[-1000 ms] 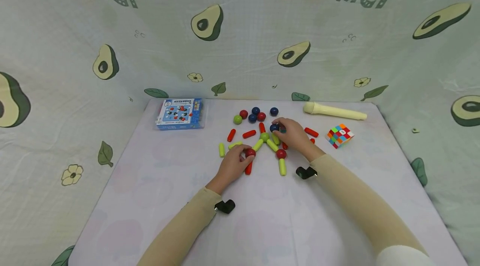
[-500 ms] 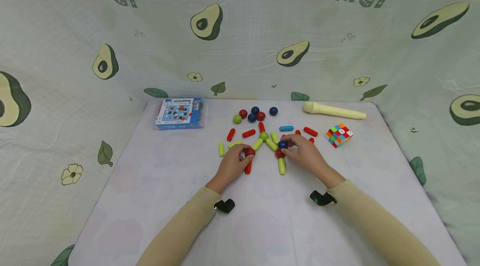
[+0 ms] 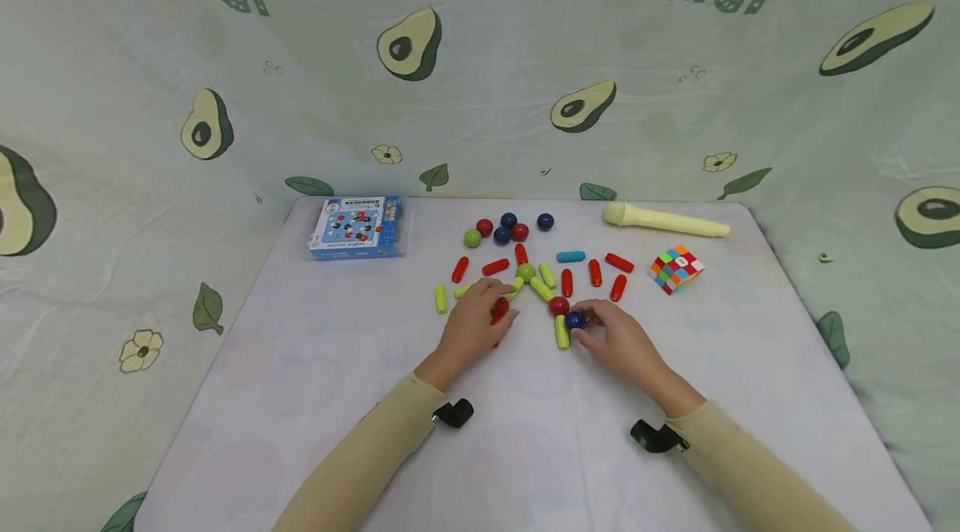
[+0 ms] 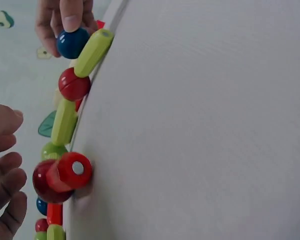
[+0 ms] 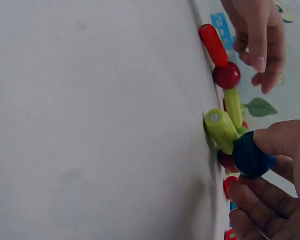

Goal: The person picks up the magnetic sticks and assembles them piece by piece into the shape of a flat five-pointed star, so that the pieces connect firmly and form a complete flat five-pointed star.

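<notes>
A flat figure of balls and sticks lies on the white table (image 3: 525, 449): a green ball (image 3: 526, 272) at its top, green sticks slanting down to two red balls. My right hand (image 3: 581, 328) pinches a dark blue ball (image 3: 575, 320) (image 5: 251, 155) between thumb and fingers, right beside the right red ball (image 3: 558, 305) and the green stick (image 3: 561, 333) (image 5: 220, 130) below it. My left hand (image 3: 480, 319) rests by the left red ball (image 3: 500, 307) (image 4: 60, 175); its relaxed fingers (image 4: 2, 165) stand just off it. A red stick (image 5: 212, 44) joins that ball.
Loose balls (image 3: 510, 228) sit behind the figure, with red sticks (image 3: 592, 273) and a teal stick (image 3: 571, 256) to its right. A blue box (image 3: 358, 226) is at back left, a cream cylinder (image 3: 663, 221) and a colour cube (image 3: 677, 268) at back right. Avocado-print cloth walls surround the table.
My right hand has carried the blue ball from behind the figure toward me, down to the right red ball and its green stick. The left hand has stayed by the left red ball.
</notes>
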### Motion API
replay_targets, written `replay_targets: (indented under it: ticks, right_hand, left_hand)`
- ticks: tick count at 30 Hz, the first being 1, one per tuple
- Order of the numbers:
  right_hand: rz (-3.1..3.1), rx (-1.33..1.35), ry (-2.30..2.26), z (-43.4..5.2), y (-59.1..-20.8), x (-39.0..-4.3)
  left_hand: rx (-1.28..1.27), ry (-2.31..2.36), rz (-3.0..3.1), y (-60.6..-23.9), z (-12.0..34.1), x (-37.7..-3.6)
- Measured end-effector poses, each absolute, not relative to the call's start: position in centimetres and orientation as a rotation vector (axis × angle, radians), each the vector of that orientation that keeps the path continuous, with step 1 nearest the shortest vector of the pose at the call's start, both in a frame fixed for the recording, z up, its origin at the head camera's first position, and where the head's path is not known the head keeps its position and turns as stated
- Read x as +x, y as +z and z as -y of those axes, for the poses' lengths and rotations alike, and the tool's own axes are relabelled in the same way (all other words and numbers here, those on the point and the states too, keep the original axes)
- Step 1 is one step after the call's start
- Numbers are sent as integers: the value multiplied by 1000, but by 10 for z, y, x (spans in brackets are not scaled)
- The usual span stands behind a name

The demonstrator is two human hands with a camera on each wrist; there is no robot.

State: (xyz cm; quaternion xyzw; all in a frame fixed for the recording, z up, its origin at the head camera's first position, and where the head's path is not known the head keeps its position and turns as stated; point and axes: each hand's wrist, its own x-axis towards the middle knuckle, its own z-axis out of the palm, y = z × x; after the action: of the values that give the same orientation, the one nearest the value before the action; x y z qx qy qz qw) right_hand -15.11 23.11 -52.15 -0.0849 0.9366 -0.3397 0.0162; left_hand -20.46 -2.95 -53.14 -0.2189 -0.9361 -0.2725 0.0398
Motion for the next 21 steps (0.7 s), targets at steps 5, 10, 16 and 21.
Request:
replay_targets:
  ticks: [5, 10, 16, 21]
  right_hand:
    - [-2912, -259, -1084, -231, -527, -142]
    - [-2890, -246, -1130, -230, -533, -133]
    - [-2876, -246, -1146, -229, -536, -122]
    - [-2896, -263, -1120, -229, -535, -116]
  left_hand:
    - [-997, -546, 2877, -525, 9, -212]
    - [-1218, -408, 2894, -522, -9, -224]
    - [-1363, -408, 2910, -523, -19, -241]
    - [-1363, -501, 2882, -527, -26, -248]
